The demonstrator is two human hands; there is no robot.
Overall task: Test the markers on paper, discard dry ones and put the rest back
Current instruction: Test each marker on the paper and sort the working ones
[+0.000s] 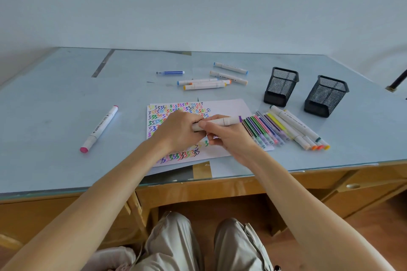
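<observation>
Here, we log the bench state.
Held item: white-barrelled marker with a purple cap [217,122], horizontal above the white paper sheet covered in coloured zigzags [226,106].
Left hand [178,131]: we see its fingers wrapped round the marker's left end.
Right hand [226,138]: grips the barrel just beside the left.
Right of paper: row of thin coloured pens [267,131]; two black mesh pen cups [305,93].
Far left: pink-capped white marker [99,128], alone.

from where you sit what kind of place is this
Probably a home or office desk: a glass-topped wooden desk with drawers against a bare wall, two black wire-mesh pen holders, and a white paper sheet covered in coloured marker squiggles.
</observation>
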